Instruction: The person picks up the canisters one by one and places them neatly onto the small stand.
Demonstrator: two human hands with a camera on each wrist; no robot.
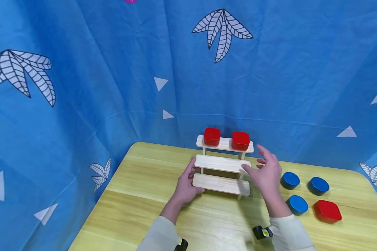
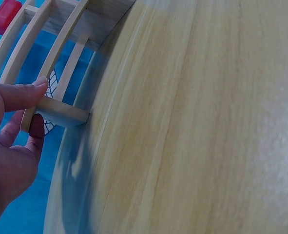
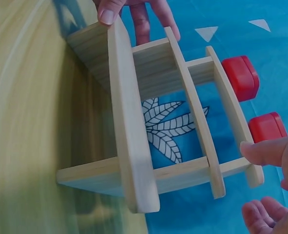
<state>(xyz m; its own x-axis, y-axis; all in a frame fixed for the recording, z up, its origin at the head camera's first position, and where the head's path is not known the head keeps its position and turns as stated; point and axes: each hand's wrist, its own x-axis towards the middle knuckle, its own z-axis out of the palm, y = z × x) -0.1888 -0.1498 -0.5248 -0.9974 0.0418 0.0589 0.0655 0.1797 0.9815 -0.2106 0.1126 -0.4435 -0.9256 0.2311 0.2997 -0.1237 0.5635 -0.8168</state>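
Observation:
A three-tier wooden display rack [image 1: 221, 184] stands near the back of the table. Two red square containers, a left one [image 1: 212, 137] and a right one [image 1: 240, 141], sit upright on its top board. At the rack's left end, my left hand [image 1: 186, 188] grips the lowest board, the thumb above and fingers below in the left wrist view. My right hand [image 1: 267, 174] is by the right end, thumb and fingers spread, with nothing held. In the right wrist view its thumb [image 3: 265, 152] is close to the top board; contact is hard to tell.
Right of the rack, three blue round containers stand on the table [image 1: 128, 202]: a back-left one [image 1: 290, 180], a right one [image 1: 318, 185] and a front one [image 1: 297, 205]. Beside them is another red square container [image 1: 327, 211]. A blue patterned cloth [image 1: 188, 69] hangs behind.

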